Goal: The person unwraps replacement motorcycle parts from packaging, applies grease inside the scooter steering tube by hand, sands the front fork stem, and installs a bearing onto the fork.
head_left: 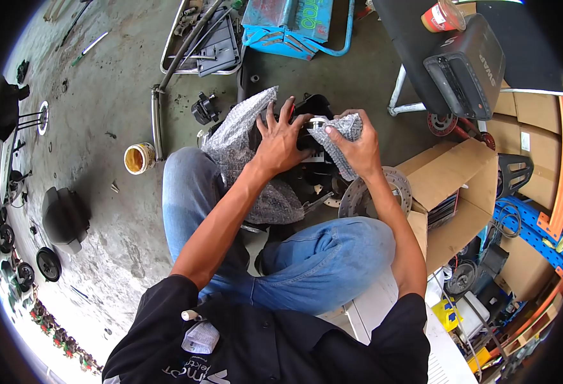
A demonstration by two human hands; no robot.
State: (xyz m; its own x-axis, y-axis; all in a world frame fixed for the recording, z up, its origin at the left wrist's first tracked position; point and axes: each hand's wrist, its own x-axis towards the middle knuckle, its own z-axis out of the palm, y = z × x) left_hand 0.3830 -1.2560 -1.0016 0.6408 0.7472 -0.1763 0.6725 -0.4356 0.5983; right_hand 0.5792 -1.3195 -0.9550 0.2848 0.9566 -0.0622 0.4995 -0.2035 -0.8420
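Observation:
Bubble wrap (pixel 233 131) covers a bulky object in front of my knees. My left hand (pixel 280 141) lies at its right edge with the fingers spread, the thumb side near a shiny round metal part (pixel 317 121). In my right hand (pixel 358 144) is a smaller piece of bubble wrap (pixel 345 153), pinched between thumb and fingers beside that metal part. Dark parts lie under and between the hands, partly hidden. A brake disc (pixel 400 185) stands by my right forearm.
An open cardboard box (pixel 448 166) is at the right. A blue toolbox (pixel 288 29) and a tray of tools (pixel 220 48) lie ahead. Left of my knee are a tub of grease (pixel 140 158) and a metal tube (pixel 156 125). A black battery case (pixel 467 64) rests on a chair.

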